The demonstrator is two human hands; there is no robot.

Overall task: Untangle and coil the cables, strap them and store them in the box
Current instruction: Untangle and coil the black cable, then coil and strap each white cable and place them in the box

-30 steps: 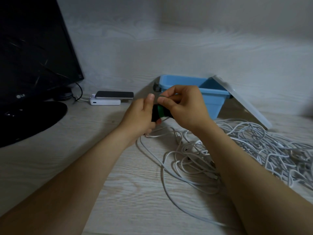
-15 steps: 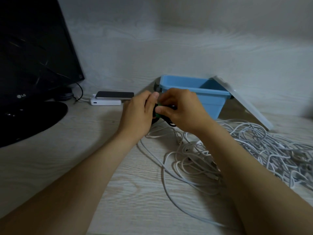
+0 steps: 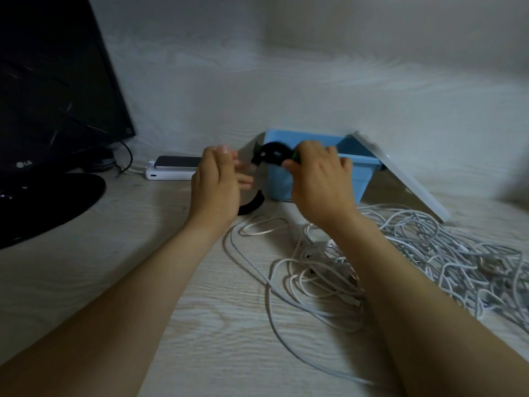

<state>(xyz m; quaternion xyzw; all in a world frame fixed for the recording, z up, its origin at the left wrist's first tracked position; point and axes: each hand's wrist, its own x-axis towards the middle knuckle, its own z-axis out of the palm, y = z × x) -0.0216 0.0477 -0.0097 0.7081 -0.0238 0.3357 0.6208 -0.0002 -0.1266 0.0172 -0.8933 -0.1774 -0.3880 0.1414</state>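
Both hands have separated since half a second ago: before, they were together around a black roll, and now the left hand [image 3: 217,187] has let it go, while the right hand [image 3: 320,184] has carried it a little up and to the right.

At the far left a black monitor [image 3: 51,81] stands on the pale wooden table [image 3: 114,282]. Next to its base, near the wall, a dark phone [image 3: 179,161] lies on top of a white power bank [image 3: 169,175]. The left hand is just to the right of them, above the table, with the fingers loose and spread, and it holds nothing. Below its fingers a short black strap piece [image 3: 253,204] lies curved on the table.

The roll of strap [image 3: 270,156] is black with a little green at the side, blurred, and it is in front of the left corner of the blue box [image 3: 359,179]. The right hand grips it with curled fingers. The box stands open near the wall, and its white lid [image 3: 400,179] leans tilted against its right side. The white cables [image 3: 415,247] lie on the table in a tangled heap in front of the box and to the right, partly under the right forearm, and some loose loops reach towards the left arm.
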